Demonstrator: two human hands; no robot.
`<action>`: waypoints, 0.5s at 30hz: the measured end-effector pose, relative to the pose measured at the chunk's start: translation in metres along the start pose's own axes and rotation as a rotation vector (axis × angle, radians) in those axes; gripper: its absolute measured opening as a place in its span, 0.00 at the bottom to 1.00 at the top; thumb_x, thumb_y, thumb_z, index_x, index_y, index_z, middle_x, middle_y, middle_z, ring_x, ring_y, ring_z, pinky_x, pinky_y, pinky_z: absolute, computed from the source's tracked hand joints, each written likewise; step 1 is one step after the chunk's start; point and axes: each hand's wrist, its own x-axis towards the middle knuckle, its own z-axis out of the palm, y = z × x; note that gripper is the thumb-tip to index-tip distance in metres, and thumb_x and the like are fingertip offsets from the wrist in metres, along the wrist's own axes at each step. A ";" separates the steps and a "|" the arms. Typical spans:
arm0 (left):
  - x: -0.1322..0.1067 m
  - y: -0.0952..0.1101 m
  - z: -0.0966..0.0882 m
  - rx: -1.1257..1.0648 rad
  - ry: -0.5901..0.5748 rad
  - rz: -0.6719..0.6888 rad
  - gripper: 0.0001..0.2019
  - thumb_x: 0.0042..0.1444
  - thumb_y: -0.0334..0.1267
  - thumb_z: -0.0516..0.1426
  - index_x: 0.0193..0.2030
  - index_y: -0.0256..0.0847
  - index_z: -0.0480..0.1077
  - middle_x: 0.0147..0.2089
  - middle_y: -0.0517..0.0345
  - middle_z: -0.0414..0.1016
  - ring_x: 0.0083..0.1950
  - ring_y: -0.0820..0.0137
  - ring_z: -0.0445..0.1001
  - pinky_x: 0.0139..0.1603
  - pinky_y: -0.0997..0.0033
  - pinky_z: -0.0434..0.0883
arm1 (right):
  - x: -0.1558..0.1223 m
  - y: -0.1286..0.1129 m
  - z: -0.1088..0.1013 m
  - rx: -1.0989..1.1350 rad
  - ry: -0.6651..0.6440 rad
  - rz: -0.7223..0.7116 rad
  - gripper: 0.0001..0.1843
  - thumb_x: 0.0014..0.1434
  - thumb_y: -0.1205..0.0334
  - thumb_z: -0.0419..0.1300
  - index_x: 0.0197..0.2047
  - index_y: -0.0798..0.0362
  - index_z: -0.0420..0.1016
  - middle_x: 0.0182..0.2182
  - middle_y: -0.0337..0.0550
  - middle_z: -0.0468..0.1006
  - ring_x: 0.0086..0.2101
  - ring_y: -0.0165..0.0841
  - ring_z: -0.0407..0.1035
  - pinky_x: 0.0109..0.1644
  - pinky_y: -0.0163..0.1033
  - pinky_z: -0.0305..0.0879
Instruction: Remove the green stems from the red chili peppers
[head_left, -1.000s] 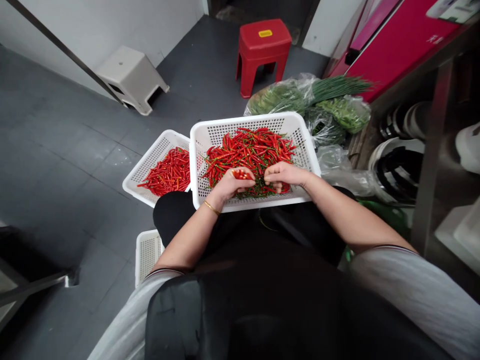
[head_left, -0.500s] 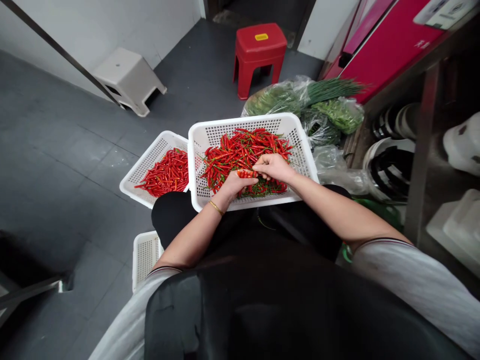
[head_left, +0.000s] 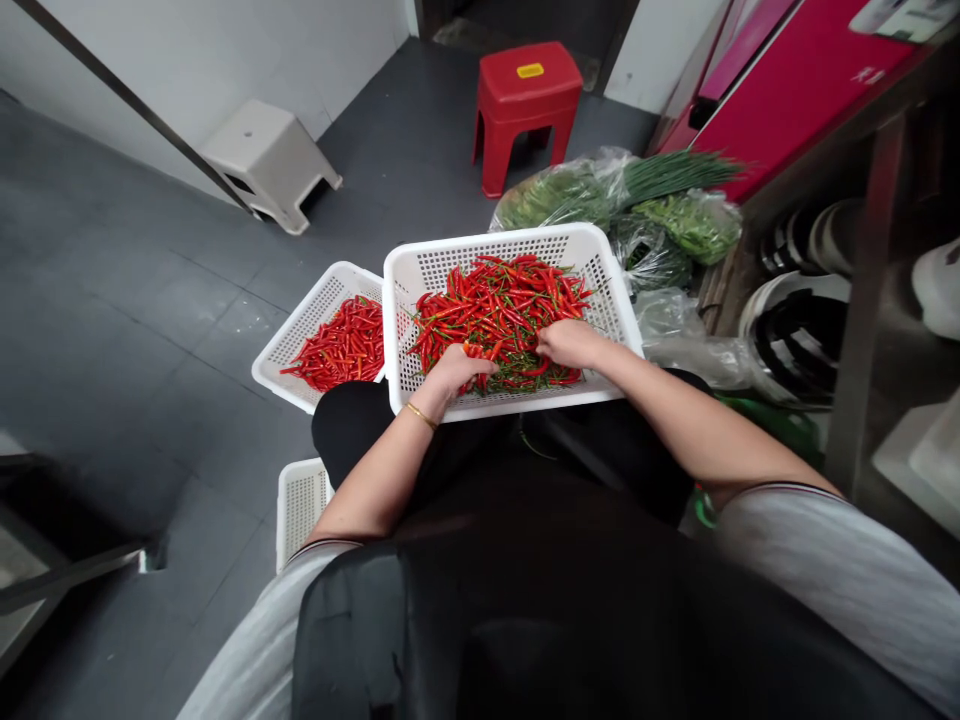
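A white perforated basket [head_left: 607,285] rests on my lap, heaped with red chillies [head_left: 502,300] that still have green stems. My left hand [head_left: 457,368] is curled shut over a few chillies at the near side of the heap. My right hand [head_left: 566,343] lies beside it, fingers bent down into the pile and pinching at chillies. A second white basket [head_left: 300,330] on the floor to the left holds red chillies [head_left: 341,345] without stems.
A third white basket [head_left: 298,505] lies on the floor by my left knee. Bags of green vegetables [head_left: 622,205] sit behind the lap basket. A red stool [head_left: 525,95] and a beige stool [head_left: 270,160] stand further off. Metal shelving with bowls [head_left: 795,330] is to the right.
My right hand has moved away from the left hand and down into the chilli heap. The left hand has lowered slightly, still closed on chillies.
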 end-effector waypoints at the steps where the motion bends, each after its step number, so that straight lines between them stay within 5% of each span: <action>1: -0.002 0.002 0.003 -0.061 -0.009 -0.024 0.10 0.39 0.31 0.66 0.18 0.35 0.68 0.16 0.59 0.67 0.16 0.79 0.57 0.16 0.75 0.52 | -0.003 0.001 -0.009 0.037 0.068 0.021 0.12 0.63 0.58 0.56 0.37 0.55 0.78 0.36 0.53 0.81 0.39 0.42 0.74 0.40 0.41 0.65; 4: -0.005 0.006 0.018 -0.287 -0.019 -0.036 0.08 0.39 0.33 0.66 0.22 0.34 0.71 0.19 0.57 0.71 0.15 0.80 0.56 0.14 0.76 0.50 | -0.014 -0.010 -0.023 0.256 0.304 0.068 0.12 0.65 0.57 0.53 0.37 0.54 0.74 0.33 0.49 0.80 0.35 0.38 0.73 0.40 0.39 0.64; 9: -0.003 0.006 0.026 -0.654 0.034 0.004 0.11 0.37 0.33 0.66 0.22 0.35 0.67 0.16 0.65 0.64 0.17 0.82 0.58 0.16 0.80 0.53 | -0.028 -0.061 0.001 0.682 0.586 -0.083 0.12 0.65 0.55 0.51 0.34 0.52 0.69 0.31 0.45 0.78 0.34 0.34 0.72 0.42 0.38 0.64; 11: -0.005 0.004 0.017 -0.682 0.016 0.028 0.12 0.37 0.34 0.66 0.21 0.35 0.66 0.15 0.66 0.62 0.16 0.83 0.57 0.16 0.81 0.51 | -0.029 -0.070 0.009 0.897 0.504 -0.158 0.16 0.64 0.49 0.52 0.33 0.52 0.69 0.28 0.43 0.76 0.30 0.33 0.71 0.38 0.37 0.66; 15: -0.018 0.006 -0.001 -0.585 -0.230 0.087 0.12 0.38 0.35 0.66 0.26 0.34 0.67 0.22 0.59 0.72 0.16 0.85 0.56 0.15 0.82 0.49 | -0.021 -0.060 0.007 1.320 0.153 -0.133 0.27 0.61 0.35 0.49 0.28 0.51 0.65 0.15 0.33 0.64 0.16 0.29 0.61 0.22 0.35 0.60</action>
